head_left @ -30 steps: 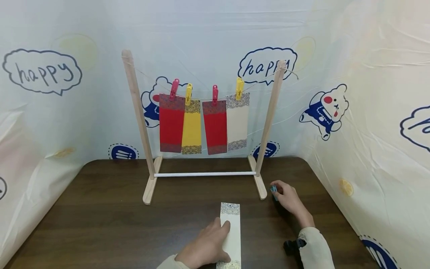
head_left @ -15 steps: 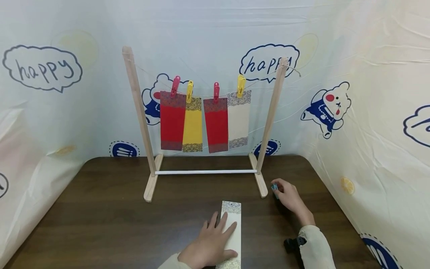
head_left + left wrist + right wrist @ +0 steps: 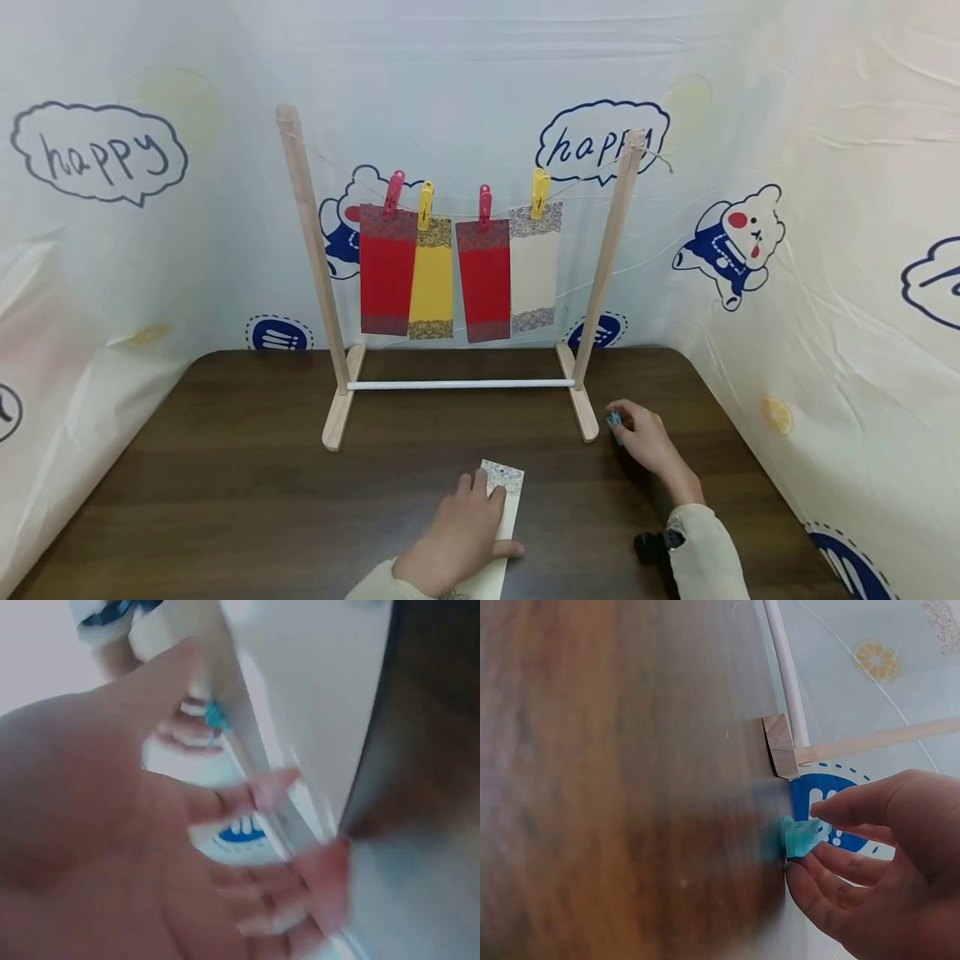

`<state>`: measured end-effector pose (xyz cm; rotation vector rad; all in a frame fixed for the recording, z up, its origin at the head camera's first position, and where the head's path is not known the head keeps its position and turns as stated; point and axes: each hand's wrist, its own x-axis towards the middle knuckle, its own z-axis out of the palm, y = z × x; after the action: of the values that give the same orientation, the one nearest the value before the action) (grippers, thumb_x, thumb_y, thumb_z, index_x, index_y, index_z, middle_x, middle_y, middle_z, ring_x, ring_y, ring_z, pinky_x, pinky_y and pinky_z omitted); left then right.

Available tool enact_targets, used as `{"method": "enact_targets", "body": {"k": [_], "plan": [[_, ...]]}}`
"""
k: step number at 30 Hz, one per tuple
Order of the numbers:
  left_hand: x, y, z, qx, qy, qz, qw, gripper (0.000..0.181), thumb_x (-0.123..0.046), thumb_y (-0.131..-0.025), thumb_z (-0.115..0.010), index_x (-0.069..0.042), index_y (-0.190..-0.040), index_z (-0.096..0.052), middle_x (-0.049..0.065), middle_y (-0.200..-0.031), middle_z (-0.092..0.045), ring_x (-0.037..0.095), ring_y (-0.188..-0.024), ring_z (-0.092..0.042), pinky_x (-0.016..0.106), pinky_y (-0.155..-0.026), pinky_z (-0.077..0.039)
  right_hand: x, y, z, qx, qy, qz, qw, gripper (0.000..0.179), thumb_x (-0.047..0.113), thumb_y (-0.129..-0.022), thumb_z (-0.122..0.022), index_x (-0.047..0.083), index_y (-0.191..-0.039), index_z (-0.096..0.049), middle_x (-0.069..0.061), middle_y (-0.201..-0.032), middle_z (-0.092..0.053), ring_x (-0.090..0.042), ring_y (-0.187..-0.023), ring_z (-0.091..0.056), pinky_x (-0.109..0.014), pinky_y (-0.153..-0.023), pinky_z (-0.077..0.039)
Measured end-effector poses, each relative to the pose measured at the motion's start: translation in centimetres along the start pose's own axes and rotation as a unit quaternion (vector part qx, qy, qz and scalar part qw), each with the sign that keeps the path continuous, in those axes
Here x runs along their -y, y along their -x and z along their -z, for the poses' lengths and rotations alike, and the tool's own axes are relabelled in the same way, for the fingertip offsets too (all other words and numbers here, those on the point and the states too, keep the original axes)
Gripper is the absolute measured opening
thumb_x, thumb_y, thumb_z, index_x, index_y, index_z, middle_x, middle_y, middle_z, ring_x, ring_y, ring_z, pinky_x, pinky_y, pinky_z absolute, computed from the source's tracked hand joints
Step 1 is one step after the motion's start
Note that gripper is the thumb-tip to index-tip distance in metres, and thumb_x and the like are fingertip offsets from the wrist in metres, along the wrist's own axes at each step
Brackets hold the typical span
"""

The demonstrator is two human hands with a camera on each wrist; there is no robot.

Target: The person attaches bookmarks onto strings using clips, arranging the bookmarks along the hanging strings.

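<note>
A long white card with grey lace-patterned ends lies slanted on the table at the front middle. Across it rests my left hand, thumb out past the card's right edge and fingers toward its far end. The blurred left wrist view shows those fingers fairly straight, tips by the table surface, with part of the card hidden under the hand. To the right, beside the rack's right foot, my right hand pinches a light blue clothespin between thumb and fingers, down at the tabletop.
A wooden rack stands at the back with a string between its posts. Red, yellow and white cards hang there from pink and yellow clothespins. A white rod joins the feet. Printed cloth surrounds the brown table.
The white card has turned, its near end swinging left, and shifted slightly left under my left hand, whose spread fingers have drawn closer together. My right hand stays in place with the clothespin.
</note>
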<state>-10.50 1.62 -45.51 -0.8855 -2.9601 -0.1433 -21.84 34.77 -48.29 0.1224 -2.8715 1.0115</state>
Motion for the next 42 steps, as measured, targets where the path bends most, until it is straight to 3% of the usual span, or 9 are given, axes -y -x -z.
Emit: {"method": "enact_targets", "body": {"k": [3, 6, 11, 15, 19, 26, 30, 34, 42], "plan": [[-0.5, 0.0, -0.3, 0.003, -0.023, 0.029, 0.9993, 0.081, -0.064, -0.06, -0.085, -0.006, -0.109, -0.055, 0.016, -0.101, -0.049, 0.027, -0.087, -0.051, 0.035, -0.051, -0.048, 0.0, 0.1, 0.1, -0.002, -0.003, -0.001, 1.0, 0.028, 0.002, -0.095, -0.061, -0.001, -0.123, -0.062, -0.014, -0.103, -0.066, -0.022, -0.086, -0.06, -0.037, -0.072, -0.05], [0.0, 0.0, 0.2, 0.022, -0.026, 0.03, 0.999, 0.078, -0.043, -0.053, -0.096, -0.008, -0.108, -0.053, 0.014, -0.095, -0.047, 0.027, -0.084, -0.049, 0.035, -0.052, -0.047, 0.0, 0.2, 0.1, -0.006, -0.005, -0.005, 1.0, 0.028, 0.002, -0.095, -0.06, 0.0, -0.122, -0.062, -0.014, -0.103, -0.066, -0.023, -0.087, -0.061, -0.037, -0.072, -0.051], [1.5, 0.3, 1.2, 0.05, -0.017, 0.022, 0.9983, 0.061, -0.009, -0.059, -0.088, -0.003, -0.11, -0.056, 0.016, -0.091, -0.053, 0.029, -0.082, -0.052, 0.04, -0.064, -0.049, -0.1, 0.5, -0.2, -0.004, -0.006, -0.016, 0.9998, 0.026, 0.002, -0.096, -0.06, 0.001, -0.122, -0.063, -0.013, -0.102, -0.066, -0.023, -0.088, -0.061, -0.038, -0.073, -0.051], [1.9, 0.2, 1.6, 0.081, 0.003, 0.041, 0.9959, 0.05, -0.008, -0.066, -0.085, 0.002, -0.107, -0.057, 0.016, -0.09, -0.055, 0.03, -0.084, -0.053, 0.043, -0.075, -0.05, -0.2, 0.6, -0.3, -0.003, -0.006, -0.02, 0.9998, 0.027, 0.002, -0.095, -0.06, 0.0, -0.122, -0.063, -0.013, -0.103, -0.066, -0.024, -0.089, -0.061, -0.038, -0.074, -0.052], [2.1, 0.0, 1.6, 0.08, 0.005, 0.042, 0.9959, 0.043, -0.006, -0.065, -0.084, 0.0, -0.098, -0.058, 0.011, -0.088, -0.049, 0.028, -0.085, -0.049, 0.042, -0.069, -0.047, -0.1, 0.6, -0.3, -0.005, -0.007, -0.021, 0.9997, 0.027, 0.001, -0.095, -0.06, 0.0, -0.121, -0.063, -0.015, -0.105, -0.066, -0.024, -0.089, -0.061, -0.038, -0.074, -0.051], [2.9, -0.2, 1.8, 0.104, 0.061, 0.046, 0.9917, 0.078, -0.009, -0.047, -0.096, -0.007, -0.108, -0.048, 0.012, -0.093, -0.05, 0.03, -0.085, -0.051, 0.044, -0.069, -0.045, 0.0, 0.6, -0.3, -0.008, -0.008, -0.015, 0.9998, 0.026, 0.001, -0.095, -0.061, 0.0, -0.121, -0.063, -0.015, -0.105, -0.066, -0.024, -0.089, -0.061, -0.038, -0.073, -0.051], [3.3, -0.2, 2.1, 0.127, 0.099, 0.044, 0.9859, 0.084, -0.006, -0.052, -0.094, -0.007, -0.12, -0.045, 0.01, -0.084, -0.059, 0.026, -0.072, -0.056, 0.041, -0.064, -0.047, 0.1, 0.6, -0.2, -0.008, -0.007, -0.014, 0.9998, 0.026, 0.002, -0.095, -0.061, 0.001, -0.12, -0.064, -0.014, -0.105, -0.066, -0.024, -0.089, -0.061, -0.038, -0.074, -0.051], [3.7, -0.3, 2.4, 0.132, 0.115, 0.028, 0.9841, 0.079, 0.002, -0.062, -0.085, -0.003, -0.132, -0.048, 0.013, -0.091, -0.065, 0.023, -0.071, -0.058, 0.036, -0.061, -0.047, 0.2, 0.5, -0.1, -0.006, -0.006, -0.014, 0.9999, 0.025, 0.001, -0.095, -0.061, 0.002, -0.12, -0.064, -0.013, -0.104, -0.067, -0.023, -0.089, -0.061, -0.038, -0.074, -0.051], [4.6, -0.4, 3.0, 0.113, 0.126, -0.012, 0.9855, 0.041, 0.012, -0.072, -0.068, -0.005, -0.11, -0.067, 0.008, -0.085, -0.064, 0.014, -0.062, -0.046, 0.03, -0.049, -0.04, 0.2, 0.6, 0.6, 0.0, -0.014, -0.012, 0.9998, 0.025, -0.004, -0.093, -0.062, 0.0, -0.116, -0.066, -0.013, -0.102, -0.07, -0.028, -0.093, -0.066, -0.043, -0.078, -0.055]]}}
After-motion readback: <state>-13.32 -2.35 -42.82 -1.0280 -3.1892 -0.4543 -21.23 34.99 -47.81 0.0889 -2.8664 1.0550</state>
